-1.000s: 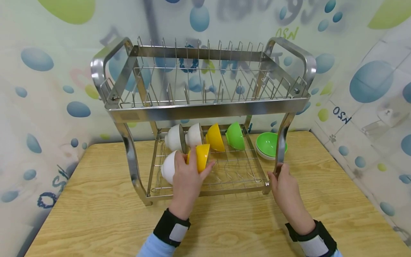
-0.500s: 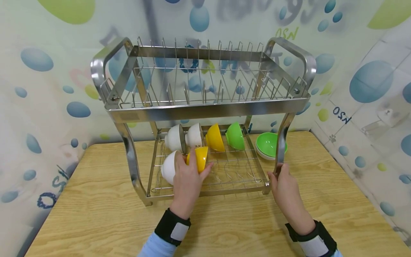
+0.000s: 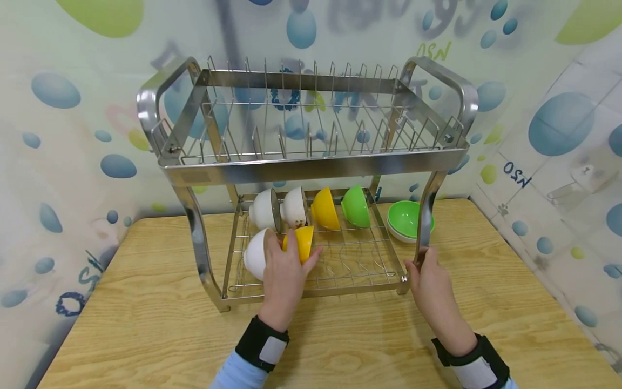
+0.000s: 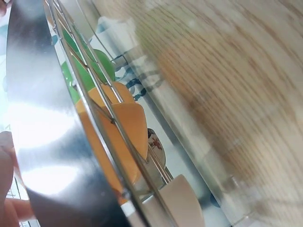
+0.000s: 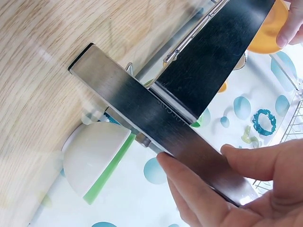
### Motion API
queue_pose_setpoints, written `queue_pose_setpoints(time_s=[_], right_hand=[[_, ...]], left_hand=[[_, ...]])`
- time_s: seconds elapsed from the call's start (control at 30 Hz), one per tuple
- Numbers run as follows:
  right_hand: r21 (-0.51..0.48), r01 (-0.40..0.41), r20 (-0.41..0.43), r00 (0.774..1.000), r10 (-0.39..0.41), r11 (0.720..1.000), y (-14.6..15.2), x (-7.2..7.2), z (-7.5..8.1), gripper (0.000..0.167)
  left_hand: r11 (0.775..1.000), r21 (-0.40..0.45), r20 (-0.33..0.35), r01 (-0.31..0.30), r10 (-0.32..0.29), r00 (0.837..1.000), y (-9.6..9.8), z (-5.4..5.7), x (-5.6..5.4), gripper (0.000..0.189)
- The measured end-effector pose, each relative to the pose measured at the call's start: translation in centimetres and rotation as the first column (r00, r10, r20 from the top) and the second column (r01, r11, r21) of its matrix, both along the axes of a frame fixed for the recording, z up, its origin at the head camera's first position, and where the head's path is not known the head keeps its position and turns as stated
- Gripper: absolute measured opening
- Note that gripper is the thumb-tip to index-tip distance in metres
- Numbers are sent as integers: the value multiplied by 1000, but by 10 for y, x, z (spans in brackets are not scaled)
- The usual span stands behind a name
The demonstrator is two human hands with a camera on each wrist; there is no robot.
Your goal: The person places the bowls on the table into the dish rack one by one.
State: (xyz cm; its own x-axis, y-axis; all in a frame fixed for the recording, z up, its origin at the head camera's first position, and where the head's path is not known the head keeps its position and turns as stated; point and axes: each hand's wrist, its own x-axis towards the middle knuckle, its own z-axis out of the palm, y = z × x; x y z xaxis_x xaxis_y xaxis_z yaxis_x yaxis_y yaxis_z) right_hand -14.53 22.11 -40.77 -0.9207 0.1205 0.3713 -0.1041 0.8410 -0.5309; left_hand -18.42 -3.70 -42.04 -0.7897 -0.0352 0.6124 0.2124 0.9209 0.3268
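Observation:
My left hand (image 3: 283, 278) holds a small yellow bowl (image 3: 305, 242) standing tilted on its side in the front row of the dish rack's lower tier, thumb on its right and fingers behind. Close against that hand's left is a white bowl (image 3: 254, 258), also on its side. With my right hand (image 3: 433, 289) I grip the right front leg (image 3: 427, 213) of the steel rack; the right wrist view shows thumb and fingers around this flat metal leg (image 5: 137, 104). From low down, the left wrist view shows the yellow bowl (image 4: 120, 130) through the wires, the fingers mostly out of frame.
Behind stand a grey-white bowl (image 3: 264, 209), a patterned white bowl (image 3: 293, 207), a yellow bowl (image 3: 324, 208) and a green bowl (image 3: 356, 207). A green bowl (image 3: 404, 218) nested in a white one sits right of the rack. The upper tier (image 3: 311, 172) overhangs the left hand's work.
The left hand has lowered the yellow bowl slightly and shifted it a little toward me, turning it more upright on its side. The right hand stays on the rack leg.

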Motion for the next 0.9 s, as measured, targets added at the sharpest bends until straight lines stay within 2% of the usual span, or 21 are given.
queue_pose_setpoints(time_s=[0.6, 0.9], right_hand=[[5, 0, -3, 1000, 0, 1000, 0, 0, 0, 30], [9, 1, -10, 1000, -1, 1000, -1, 0, 0, 30]], left_hand=[[1000, 6, 17, -19, 19, 1000, 2, 0, 1, 76], [999, -25, 43, -42, 43, 998, 2, 2, 2, 79]])
